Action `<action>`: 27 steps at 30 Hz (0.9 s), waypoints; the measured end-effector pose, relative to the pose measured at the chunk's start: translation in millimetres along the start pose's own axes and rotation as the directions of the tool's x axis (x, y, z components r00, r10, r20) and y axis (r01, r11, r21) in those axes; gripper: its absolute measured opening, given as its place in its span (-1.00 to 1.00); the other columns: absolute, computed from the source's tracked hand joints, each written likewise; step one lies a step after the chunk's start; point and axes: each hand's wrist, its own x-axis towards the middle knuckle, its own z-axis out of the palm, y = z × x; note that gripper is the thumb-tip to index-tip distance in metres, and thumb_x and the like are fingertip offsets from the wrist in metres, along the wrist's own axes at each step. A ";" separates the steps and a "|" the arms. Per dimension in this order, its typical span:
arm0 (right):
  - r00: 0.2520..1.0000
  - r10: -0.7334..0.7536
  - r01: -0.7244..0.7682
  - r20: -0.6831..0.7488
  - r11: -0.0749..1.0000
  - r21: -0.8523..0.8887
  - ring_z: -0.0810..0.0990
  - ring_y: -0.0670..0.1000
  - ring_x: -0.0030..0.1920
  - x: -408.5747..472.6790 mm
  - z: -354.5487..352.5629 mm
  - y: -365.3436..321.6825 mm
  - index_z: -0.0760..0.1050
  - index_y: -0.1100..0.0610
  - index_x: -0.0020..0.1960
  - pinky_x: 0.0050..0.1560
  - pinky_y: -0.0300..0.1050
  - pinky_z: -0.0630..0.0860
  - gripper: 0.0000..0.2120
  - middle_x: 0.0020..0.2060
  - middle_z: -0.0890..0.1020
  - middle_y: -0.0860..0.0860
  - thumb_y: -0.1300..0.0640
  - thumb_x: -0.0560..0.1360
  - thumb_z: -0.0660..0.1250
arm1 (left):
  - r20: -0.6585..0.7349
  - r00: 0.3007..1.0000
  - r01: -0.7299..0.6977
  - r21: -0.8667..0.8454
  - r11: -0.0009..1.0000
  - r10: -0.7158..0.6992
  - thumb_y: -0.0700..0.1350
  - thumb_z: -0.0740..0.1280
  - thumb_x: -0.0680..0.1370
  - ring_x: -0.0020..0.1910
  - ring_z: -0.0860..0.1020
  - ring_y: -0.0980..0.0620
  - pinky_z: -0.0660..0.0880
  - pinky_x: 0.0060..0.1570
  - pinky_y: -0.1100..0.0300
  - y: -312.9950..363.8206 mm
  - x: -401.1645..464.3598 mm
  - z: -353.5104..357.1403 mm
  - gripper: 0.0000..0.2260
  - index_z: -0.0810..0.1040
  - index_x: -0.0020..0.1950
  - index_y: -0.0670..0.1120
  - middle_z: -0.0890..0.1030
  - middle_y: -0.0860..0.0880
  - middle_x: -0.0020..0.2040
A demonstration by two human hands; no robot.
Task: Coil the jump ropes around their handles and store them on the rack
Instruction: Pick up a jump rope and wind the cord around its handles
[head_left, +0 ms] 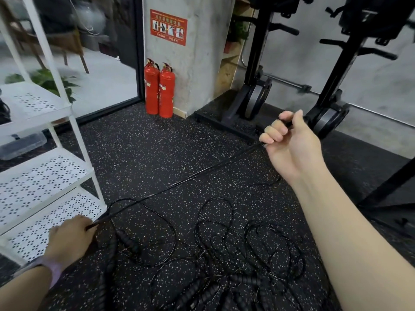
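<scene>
Jump ropes (211, 248): black cords; black, spirally ribbed handles (128, 241). Floor (157, 153): black with white speckles scattered all over. Rack (45, 176): white frame; white shelves perforated with repeating clusters of small holes. Two fire extinguishers (159, 90): red bodies, black fittings at the top, small white labels. Wall sign (168, 27): red with white pictogram panels. Equipment frames (332, 70): black. Wall (314, 63): mottled grey. Wristband (55, 271) on left wrist: pale lilac.

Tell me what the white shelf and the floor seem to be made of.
Shelf: likely painted metal, going by its thin white trays punched with small hole patterns and its slim square posts. Floor: probably rubber gym matting, matte black with pale speckles throughout.
</scene>
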 end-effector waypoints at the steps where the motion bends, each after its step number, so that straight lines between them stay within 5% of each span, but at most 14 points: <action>1: 1.000 -0.004 0.004 -0.018 1.000 0.004 0.17 -0.05 -0.42 1.6 -2.5 0.1 0.43 0.13 -0.13 -0.42 -0.17 0.25 -0.54 -0.39 0.21 -0.05 -0.10 0.76 -0.02 | 0.016 0.999 0.041 -0.128 0.991 -0.039 -0.08 0.32 0.66 -0.12 0.59 -0.12 0.43 -0.09 0.00 0.0 0.5 -1.5 -0.78 0.57 -0.17 -0.08 0.64 -0.02 -0.16; 3: 0.998 -0.009 0.011 -0.058 1.000 0.029 0.18 -0.05 -0.43 5.6 -7.7 2.9 0.43 0.13 -0.14 -0.42 -0.18 0.27 -0.54 -0.39 0.22 -0.05 -0.11 0.76 -0.01 | 0.089 0.990 0.134 -0.378 0.916 -0.108 -0.09 0.29 0.69 -0.25 0.61 -0.14 0.41 -0.23 0.07 10.1 -1.2 -6.0 -0.68 0.64 -0.22 -0.12 0.70 -0.03 -0.29; 7: 0.984 0.024 -0.012 -0.178 0.998 0.069 0.40 -0.01 -0.38 15.6 -17.7 16.7 0.47 0.18 -0.10 -0.28 -0.10 0.55 -0.54 -0.37 0.40 0.02 -0.10 0.76 0.02 | 0.355 0.931 0.292 -0.589 0.754 -0.084 0.17 0.05 0.73 -0.32 0.66 -0.09 0.46 -0.16 0.15 44.8 -14.4 -23.4 -0.28 0.72 -0.37 -0.21 0.72 -0.13 -0.33; 10: 0.954 0.060 -0.070 -0.292 0.997 -0.024 0.61 0.09 -0.14 21.1 -31.8 30.7 0.54 0.19 -0.03 0.02 0.04 0.66 -0.54 -0.22 0.58 0.10 -0.10 0.75 0.04 | 0.458 0.887 0.411 -0.734 0.540 -0.054 0.14 0.18 0.71 -0.31 0.65 -0.23 0.63 -0.04 -0.05 68.3 -20.3 -33.7 -0.35 0.65 -0.32 -0.32 0.67 -0.38 -0.23; 13: 0.924 0.124 -0.176 -0.363 0.978 -0.111 0.62 0.10 -0.05 22.8 -49.0 44.9 0.52 0.16 0.06 -0.02 0.00 0.61 -0.56 -0.17 0.59 0.10 -0.15 0.74 0.05 | 0.513 0.857 0.473 -0.749 0.463 -0.046 0.10 0.27 0.68 -0.18 0.59 -0.27 0.57 0.15 -0.27 91.6 -26.8 -38.7 -0.49 0.60 -0.24 -0.30 0.63 -0.34 -0.24; 18: 0.889 0.271 -0.339 -0.368 0.932 -0.131 0.63 0.12 -0.03 19.3 -69.4 67.5 0.51 0.19 0.17 -0.03 -0.01 0.59 -0.54 -0.01 0.60 0.16 -0.14 0.75 0.01 | 0.538 0.843 0.512 -0.796 0.324 -0.010 0.07 0.25 0.70 -0.38 0.51 -0.09 0.53 -0.25 0.10 115.5 -31.9 -46.1 -0.68 0.44 -0.12 -0.14 0.61 -0.19 -0.34; 20: 0.857 0.392 -0.470 -0.333 0.861 -0.195 0.66 0.18 0.12 11.8 -72.3 77.8 0.43 0.23 0.30 0.08 0.05 0.60 -0.54 0.16 0.63 0.23 -0.15 0.74 0.06 | 0.537 0.844 0.519 -0.816 0.254 -0.001 0.06 0.26 0.69 -0.37 0.51 -0.08 0.53 -0.21 0.07 119.2 -32.4 -47.6 -0.71 0.42 -0.11 -0.12 0.60 -0.17 -0.34; 24: 0.788 0.575 -0.581 -0.222 0.574 -0.577 0.69 0.18 0.19 -21.1 -55.7 109.2 0.44 0.30 0.40 0.18 0.03 0.63 -0.39 0.18 0.68 0.22 -0.21 0.64 0.23 | 0.542 0.840 0.539 -0.837 0.097 0.006 0.02 0.33 0.66 -0.49 0.55 -0.04 0.57 -0.31 0.12 128.0 -31.8 -49.8 -0.77 0.44 -0.01 -0.14 0.59 -0.13 -0.41; 27: 0.612 0.786 -0.542 -0.088 0.336 -0.770 0.67 0.10 0.19 -63.2 -30.4 145.0 0.48 0.20 0.40 0.17 -0.04 0.62 -0.23 0.24 0.67 0.16 -0.39 0.48 0.29 | 0.534 0.844 0.532 -0.846 0.046 0.056 0.03 0.34 0.65 -0.47 0.57 -0.02 0.55 -0.33 0.13 138.7 -34.1 -48.6 -0.77 0.45 -0.05 -0.11 0.59 -0.10 -0.41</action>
